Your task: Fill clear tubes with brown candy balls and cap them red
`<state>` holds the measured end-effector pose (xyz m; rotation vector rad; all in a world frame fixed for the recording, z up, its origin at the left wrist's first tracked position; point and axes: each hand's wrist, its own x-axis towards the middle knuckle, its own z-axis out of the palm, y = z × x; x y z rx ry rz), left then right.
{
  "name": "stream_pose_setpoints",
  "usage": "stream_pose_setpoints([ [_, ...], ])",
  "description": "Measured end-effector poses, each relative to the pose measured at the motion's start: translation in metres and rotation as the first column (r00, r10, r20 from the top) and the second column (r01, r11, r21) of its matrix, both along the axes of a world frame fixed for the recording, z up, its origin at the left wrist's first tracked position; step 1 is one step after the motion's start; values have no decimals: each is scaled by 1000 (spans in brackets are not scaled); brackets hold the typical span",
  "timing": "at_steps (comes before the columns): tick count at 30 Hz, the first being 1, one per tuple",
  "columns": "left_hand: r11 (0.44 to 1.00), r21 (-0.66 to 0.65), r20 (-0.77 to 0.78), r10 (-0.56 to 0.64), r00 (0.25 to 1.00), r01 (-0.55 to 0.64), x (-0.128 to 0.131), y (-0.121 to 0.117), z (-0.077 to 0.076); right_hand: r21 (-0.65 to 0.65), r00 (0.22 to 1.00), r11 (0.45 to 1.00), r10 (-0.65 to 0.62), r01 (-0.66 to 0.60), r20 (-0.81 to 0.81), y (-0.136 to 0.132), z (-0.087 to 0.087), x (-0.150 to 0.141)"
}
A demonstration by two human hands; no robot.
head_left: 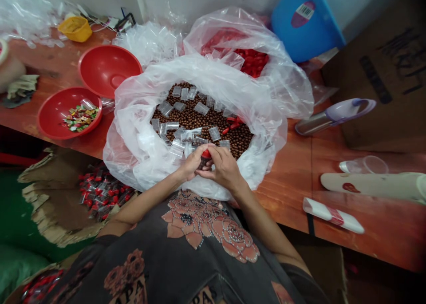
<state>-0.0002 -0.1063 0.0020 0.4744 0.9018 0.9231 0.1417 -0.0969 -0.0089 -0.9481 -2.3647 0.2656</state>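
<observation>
My left hand [193,163] and my right hand [223,165] meet over the near rim of a white plastic bag [133,131]. Between them they grip a small clear container with a red cap [206,154]; dark brown balls show through its wall. The fingers of both hands are closed around it and partly cover it. Just beyond, the bag is filled with small brown balls [241,143]. On top of the balls lie several clear plastic containers [201,108] and a few red caps [234,123].
Two red bowls [109,64] stand left, the nearer one holding small colourful pieces [81,118]. Behind are a bag of red caps [254,62] and a blue bucket [304,24]. A purple-handled bottle [333,115] and a carton [382,73] stand right. Below left, a torn carton [56,206] holds red-capped containers.
</observation>
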Motion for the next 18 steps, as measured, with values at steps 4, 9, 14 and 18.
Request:
stream_pose_setpoints([
  [4,999,10,85,29,996,-30,-23,0,16,-140,999,989,52,-50,10,-2,3,-1],
  [9,998,-9,233,60,971,-59,-71,3,32,-247,997,968,29,-46,-71,8,-2,5],
  [14,983,41,160,168,973,-177,-115,-11,44,-269,993,963,-52,21,-109,23,-5,15],
  [18,829,276,-27,513,858,-487,-179,-39,63,-305,982,946,-150,108,-117,33,-3,30],
])
